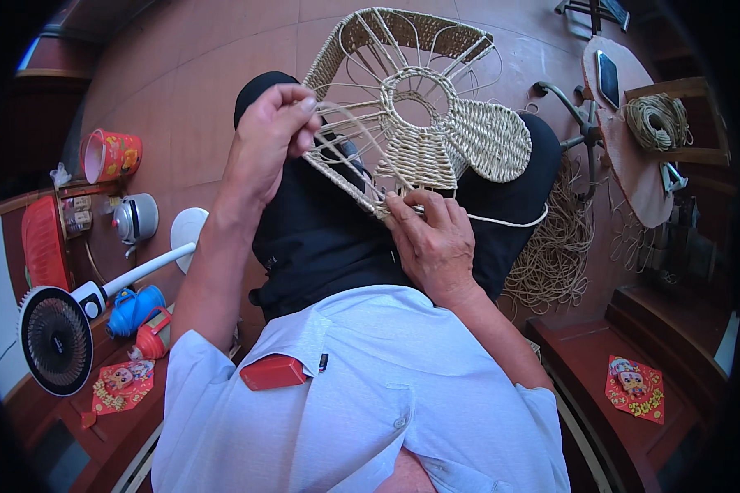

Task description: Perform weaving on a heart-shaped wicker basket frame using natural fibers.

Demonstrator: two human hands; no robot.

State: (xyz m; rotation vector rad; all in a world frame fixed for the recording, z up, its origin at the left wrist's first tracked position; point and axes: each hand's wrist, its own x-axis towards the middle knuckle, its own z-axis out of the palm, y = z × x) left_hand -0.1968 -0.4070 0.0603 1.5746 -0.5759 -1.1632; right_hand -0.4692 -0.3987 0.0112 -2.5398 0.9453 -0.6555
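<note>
Left forearm [215, 251]: bare, rising steeply and leaning slightly rightward.
Left wrist [251, 193]: nearly in line with the forearm.
Left hand [271, 127]: the higher of the 2, thumb and index finger pinched together, other fingers curled.
Right forearm [501, 329]: bare, slanting up and inward.
Right wrist [455, 286]: low, near the lap.
Right hand [436, 238]: back upward, fingers bent, fingertips gripping.
Spacing: 2 hands well apart.

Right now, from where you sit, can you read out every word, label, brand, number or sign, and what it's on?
None can be read clearly.
Fan: small pale mark at its hub, too small.
Dark tag on the shirt pocket: too small.
Red box in the pocket: any marking too faint.
Left red picture sheet: no legible words.
</note>
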